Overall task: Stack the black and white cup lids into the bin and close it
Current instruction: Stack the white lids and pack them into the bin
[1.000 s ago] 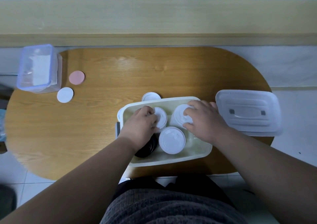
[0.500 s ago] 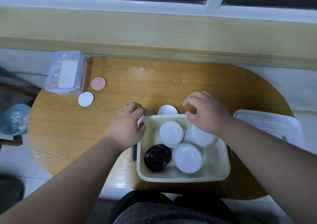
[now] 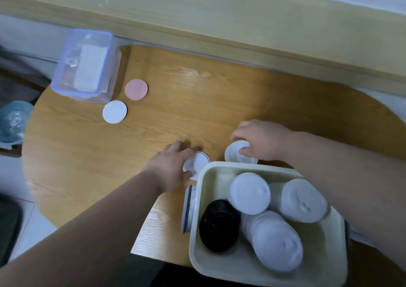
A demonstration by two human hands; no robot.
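- Left hand (image 3: 173,166) has its fingers curled round the left lid (image 3: 197,162), which lies on the tabletop (image 3: 109,166) just beside the bin (image 3: 198,201) corner.
- Right hand (image 3: 261,139) pinches the right lid (image 3: 235,152), thumb and fingers on its rim, right against the bin's far wall.
- These look like thin plastic: light, a bit springy, slick. Take them by the rim, gently, or they'll likely pop free.
- In the bin there's 1 black stack (image 3: 219,225) and 3 white stacks (image 3: 249,193), leaning and crowding the floor. Each lid should nest onto a stack.
- There's open tabletop to the left and beyond. The bin sits right at the near edge, so go easy on nudges. Its cover isn't in view.
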